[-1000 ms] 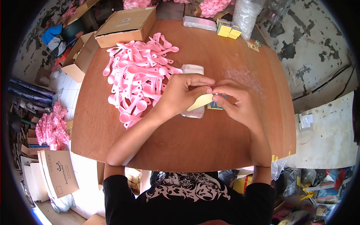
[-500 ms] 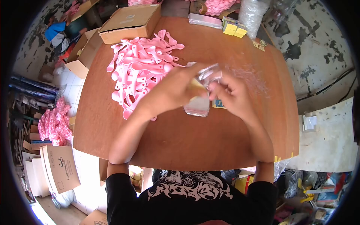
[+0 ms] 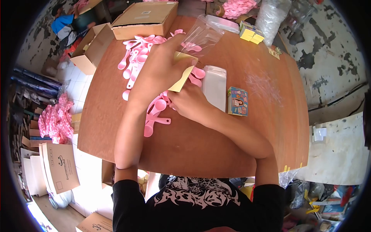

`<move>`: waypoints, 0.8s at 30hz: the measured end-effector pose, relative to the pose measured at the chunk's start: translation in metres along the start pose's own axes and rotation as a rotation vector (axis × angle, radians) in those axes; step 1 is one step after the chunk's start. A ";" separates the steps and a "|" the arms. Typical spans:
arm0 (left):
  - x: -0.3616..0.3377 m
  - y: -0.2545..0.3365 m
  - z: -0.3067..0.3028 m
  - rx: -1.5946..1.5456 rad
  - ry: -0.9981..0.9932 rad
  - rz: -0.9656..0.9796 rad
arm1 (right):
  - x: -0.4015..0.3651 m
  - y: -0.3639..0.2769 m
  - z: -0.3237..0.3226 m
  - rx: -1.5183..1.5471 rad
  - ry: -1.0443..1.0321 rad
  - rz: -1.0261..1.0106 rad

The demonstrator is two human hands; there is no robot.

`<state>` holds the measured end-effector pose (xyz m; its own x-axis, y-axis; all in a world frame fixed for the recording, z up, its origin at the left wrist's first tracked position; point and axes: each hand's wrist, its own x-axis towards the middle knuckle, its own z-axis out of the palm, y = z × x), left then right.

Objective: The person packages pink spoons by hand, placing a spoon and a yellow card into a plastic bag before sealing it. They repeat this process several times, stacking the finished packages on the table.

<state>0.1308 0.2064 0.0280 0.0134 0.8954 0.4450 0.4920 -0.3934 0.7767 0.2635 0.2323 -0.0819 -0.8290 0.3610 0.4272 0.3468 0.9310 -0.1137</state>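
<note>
My left hand (image 3: 162, 67) is closed on a yellow card (image 3: 182, 79) and a clear plastic bag (image 3: 205, 36), which stands up beyond the fingers. Beneath it, my right hand (image 3: 189, 101) reaches across to the left into a heap of pink plastic spoons (image 3: 133, 63). Its fingers are bent together at a spoon, with the fingertips partly hidden. Right of the heap lies a stack of flat clear bags (image 3: 215, 87). A stack of printed cards (image 3: 237, 101) sits beside those bags.
A closed cardboard box (image 3: 145, 19) stands at the table's far left. Small yellow boxes (image 3: 251, 33) and a tall clear plastic roll (image 3: 272, 19) are at the far right. Thin clear strands (image 3: 264, 87) lie on the right. Another person (image 3: 63, 29) sits at the far left.
Both hands have moved left from the bag stack to the spoons. The clear bag now extends upright from my left hand, and my right hand has come down among the spoons. The card stack is uncovered.
</note>
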 end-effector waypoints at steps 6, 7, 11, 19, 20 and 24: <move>0.002 0.001 0.002 -0.051 0.029 0.044 | -0.002 -0.002 -0.001 -0.210 0.004 0.012; 0.002 -0.001 0.003 -0.024 0.046 0.056 | -0.008 -0.004 -0.016 -0.172 -0.080 0.053; 0.002 0.001 0.011 -0.155 0.037 0.022 | -0.039 0.035 -0.052 0.138 0.111 0.256; -0.004 -0.005 0.056 -0.219 -0.300 -0.106 | -0.075 0.076 -0.161 0.757 0.907 0.536; -0.005 -0.004 0.061 -0.222 -0.343 -0.097 | -0.075 0.070 -0.166 0.769 0.987 0.507; -0.012 -0.005 0.081 -0.202 -0.417 -0.037 | -0.074 0.056 -0.172 0.782 1.049 0.464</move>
<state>0.1989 0.2148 -0.0171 0.3681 0.9009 0.2299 0.3202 -0.3550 0.8783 0.4192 0.2488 0.0342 0.1273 0.7581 0.6396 -0.1249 0.6520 -0.7479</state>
